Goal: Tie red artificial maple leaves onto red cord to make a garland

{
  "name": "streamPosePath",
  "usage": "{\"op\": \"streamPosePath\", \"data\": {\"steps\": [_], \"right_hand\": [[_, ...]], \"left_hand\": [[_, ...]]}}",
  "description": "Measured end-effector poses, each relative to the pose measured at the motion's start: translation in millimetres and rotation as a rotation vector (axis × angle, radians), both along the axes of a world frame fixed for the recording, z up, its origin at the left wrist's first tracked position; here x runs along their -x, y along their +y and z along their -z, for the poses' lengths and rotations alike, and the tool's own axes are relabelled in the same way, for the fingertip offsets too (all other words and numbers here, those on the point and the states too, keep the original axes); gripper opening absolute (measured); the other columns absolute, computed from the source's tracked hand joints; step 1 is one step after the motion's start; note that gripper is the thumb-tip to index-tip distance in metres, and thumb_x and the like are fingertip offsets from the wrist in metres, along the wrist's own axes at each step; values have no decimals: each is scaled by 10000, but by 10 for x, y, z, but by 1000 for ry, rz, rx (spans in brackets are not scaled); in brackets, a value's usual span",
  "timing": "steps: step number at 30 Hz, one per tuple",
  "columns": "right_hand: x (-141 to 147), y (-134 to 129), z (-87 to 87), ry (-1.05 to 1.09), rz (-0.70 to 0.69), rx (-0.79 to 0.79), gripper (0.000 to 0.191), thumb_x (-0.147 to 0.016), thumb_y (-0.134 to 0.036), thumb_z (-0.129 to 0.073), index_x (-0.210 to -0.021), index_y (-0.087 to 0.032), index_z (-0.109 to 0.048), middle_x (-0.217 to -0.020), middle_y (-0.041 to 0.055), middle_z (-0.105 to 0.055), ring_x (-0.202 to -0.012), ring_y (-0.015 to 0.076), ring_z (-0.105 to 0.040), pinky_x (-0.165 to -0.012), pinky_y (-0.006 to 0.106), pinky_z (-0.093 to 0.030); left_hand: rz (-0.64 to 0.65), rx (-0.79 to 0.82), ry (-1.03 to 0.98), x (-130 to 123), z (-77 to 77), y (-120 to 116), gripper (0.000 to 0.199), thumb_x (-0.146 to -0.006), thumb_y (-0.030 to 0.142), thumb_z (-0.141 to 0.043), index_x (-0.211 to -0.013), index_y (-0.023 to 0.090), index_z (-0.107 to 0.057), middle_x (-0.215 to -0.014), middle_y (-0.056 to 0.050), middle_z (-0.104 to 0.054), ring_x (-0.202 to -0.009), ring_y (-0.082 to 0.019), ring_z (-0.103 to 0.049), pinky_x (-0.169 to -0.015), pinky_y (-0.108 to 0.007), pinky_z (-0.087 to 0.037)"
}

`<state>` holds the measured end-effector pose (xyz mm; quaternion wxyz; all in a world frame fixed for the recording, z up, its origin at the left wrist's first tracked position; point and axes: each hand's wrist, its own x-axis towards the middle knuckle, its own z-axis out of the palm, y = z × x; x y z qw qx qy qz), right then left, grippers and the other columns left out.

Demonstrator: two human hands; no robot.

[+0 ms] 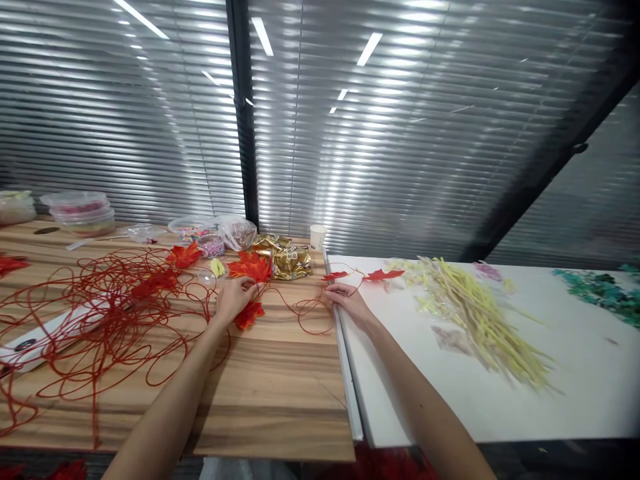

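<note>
1. Red cord [113,320] lies in a wide, loose tangle over the left part of the wooden surface [280,413], crossing a long white bar [35,347]. A thinner run reaches the space between the hands and curls there in small loops.
2. The left hand [233,298] is curled, with thumb and forefinger drawn close together beside the red-orange leaf cluster [250,267]. Whether leaf or cord sits between the fingertips is too small to tell. Another leaf [249,315] lies just below them.
3. The right hand [350,300] reaches in over the seam, palm low and fingers nearly straight. Its thumb and forefinger appear pressed together on a thin part of the cord, near a small red leaf [335,276]. A larger red leaf [383,275] lies beyond, over the white surface [565,360].
4. Holding the hands apart probably keeps this stretch of cord and its leaves separate from the main tangle. The light fingertip grip seems suited to such fine cord; the slack probably leaves each hand free to shift.
5. Gold packets [291,262] and a paper cup [318,237] stand toward the back, probably out of the hands' way. Yellow stems [475,313] lie bunched to the right, away from the cord.
</note>
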<state>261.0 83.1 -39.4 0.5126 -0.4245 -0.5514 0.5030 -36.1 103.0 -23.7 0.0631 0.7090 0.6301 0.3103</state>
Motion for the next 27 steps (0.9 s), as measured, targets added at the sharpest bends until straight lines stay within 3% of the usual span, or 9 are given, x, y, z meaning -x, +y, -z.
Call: {"op": "streamPosePath", "data": {"steps": [4,7,14,20,23,27], "right_hand": [[27,-24,-36,26,-33,7,203,-614,-306,-683,-740,-159,-622,-603,-19,-569,-487,72,-464,-487,215,-361],[35,-33,-41,33,-51,-5,190,-630,-293,-670,-742,-167,-581,-565,-37,-535,-462,71,-453,-450,204,-338],[58,-52,-61,69,-65,-64,131,-663,-244,-623,-777,-188,-587,-620,-39,-532,-492,68,-439,-473,206,-340],[107,-89,-110,36,-52,0,205,-679,-298,-619,-831,-170,-667,-569,-18,-548,-535,89,-465,-526,232,-365],[120,-116,-130,63,-85,14,234,-685,-315,-630,-863,-169,-669,-587,-10,-573,-575,99,-507,-580,246,-397],[126,-159,-168,114,-178,49,323,-632,-272,-694,-942,-188,-653,-763,21,-647,-692,120,-577,-705,273,-434]], "left_hand": [[-19,-1,-45,-25,28,2,224,-694,307,-530,-801,164,-665,-762,-80,-689,-683,-194,-617,-644,-263,-434],[-36,-56,-193,-30,53,39,225,-698,267,-513,-818,147,-660,-789,-84,-685,-684,-182,-617,-655,-266,-449],[-172,-408,-557,-67,-81,29,268,-754,303,-489,-926,139,-612,-890,-77,-649,-715,-155,-606,-682,-283,-481],[-258,-699,-511,-125,-235,-71,280,-802,254,-453,-1037,162,-572,-1052,-103,-570,-978,-188,-544,-873,-342,-427],[-234,-777,-491,-188,-304,-135,353,-825,245,-430,-1166,172,-485,-1191,-125,-476,-1072,-190,-496,-912,-345,-407],[-140,-830,-419,-295,-381,-227,405,-843,254,-409,-1241,182,-405,-1275,-124,-391,-1142,-185,-442,-929,-332,-407]]}}
